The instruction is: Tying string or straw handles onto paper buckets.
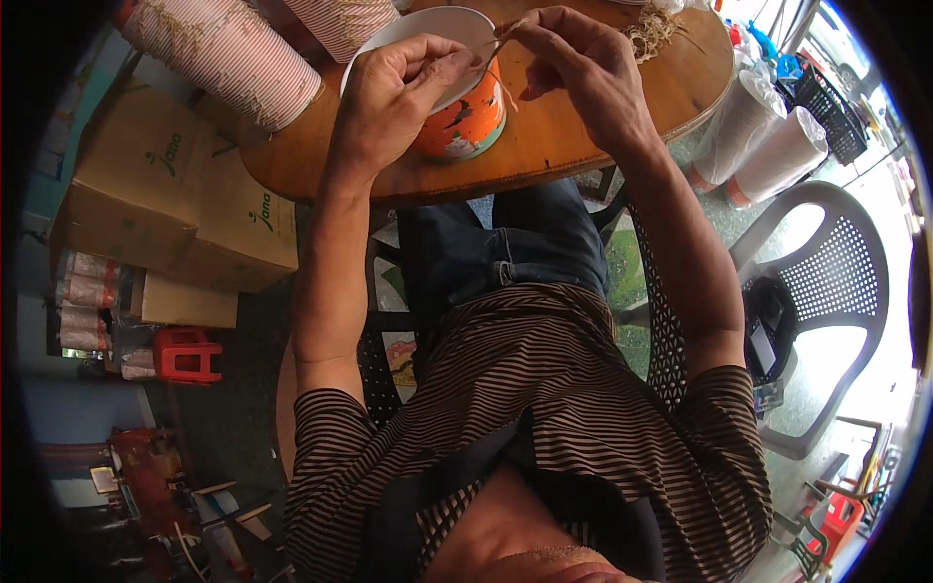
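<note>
Left hand (400, 89) and right hand (583, 78) each pinch a thin strand (492, 61) by the orange bucket (462, 126) on the worktop (554, 141), seemingly tying it; next likely calls for steady fingertip tension

Desk (559, 151): brown wood with a rounded edge, pale along the rim at right
Bucket (465, 124): orange outside, white inside, open-topped, near the front edge
Left stack (228, 58): red-and-white striped, tan strands along it
Second stack (342, 24): similarly striped, partly out of view
Loose strands (653, 37): tan, tangled heap, right side
</note>
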The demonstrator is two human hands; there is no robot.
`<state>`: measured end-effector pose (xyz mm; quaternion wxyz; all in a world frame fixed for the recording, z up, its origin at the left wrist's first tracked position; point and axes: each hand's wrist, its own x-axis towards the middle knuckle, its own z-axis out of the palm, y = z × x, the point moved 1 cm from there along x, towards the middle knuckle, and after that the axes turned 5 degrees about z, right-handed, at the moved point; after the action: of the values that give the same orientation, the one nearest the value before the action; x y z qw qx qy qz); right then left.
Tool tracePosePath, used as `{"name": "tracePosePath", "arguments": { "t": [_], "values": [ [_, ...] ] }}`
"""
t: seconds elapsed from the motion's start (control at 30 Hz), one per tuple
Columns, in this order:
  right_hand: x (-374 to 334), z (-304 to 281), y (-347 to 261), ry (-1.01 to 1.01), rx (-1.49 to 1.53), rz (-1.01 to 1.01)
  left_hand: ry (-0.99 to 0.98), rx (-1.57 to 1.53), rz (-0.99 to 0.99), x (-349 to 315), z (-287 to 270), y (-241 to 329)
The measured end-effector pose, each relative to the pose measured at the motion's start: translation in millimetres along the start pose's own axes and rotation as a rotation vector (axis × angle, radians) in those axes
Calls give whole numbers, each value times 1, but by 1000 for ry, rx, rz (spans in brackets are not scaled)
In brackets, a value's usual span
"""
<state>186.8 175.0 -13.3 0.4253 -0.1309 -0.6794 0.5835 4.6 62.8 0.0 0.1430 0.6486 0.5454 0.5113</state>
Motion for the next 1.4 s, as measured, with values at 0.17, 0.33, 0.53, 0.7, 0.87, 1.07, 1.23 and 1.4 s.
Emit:
{"name": "tracePosePath", "arguments": {
  "t": [0.17,0.33,0.53,0.7,0.87,1.07,1.23,1.4],
  "values": [
    [8,-11,27,-151,289,168,31,-83,8,0,5,-1],
    [8,-5,26,-14,249,155,95,-107,-47,-1,5,-4],
    [7,-2,19,-90,210,132,73,-51,15,6,0,2],
    [12,-11,26,-79,171,91,20,285,207,26,1,10],
    [22,-26,34,-52,144,98,91,-32,706,51,5,-8],
    [29,-43,36,10,118,76,-93,146,415,79,11,27],
    [41,-44,30,-92,-41,109,-435,118,33,109,3,9],
    [57,-38,22,-86,-184,120,-389,102,14,112,-2,-7]
  ]
}}
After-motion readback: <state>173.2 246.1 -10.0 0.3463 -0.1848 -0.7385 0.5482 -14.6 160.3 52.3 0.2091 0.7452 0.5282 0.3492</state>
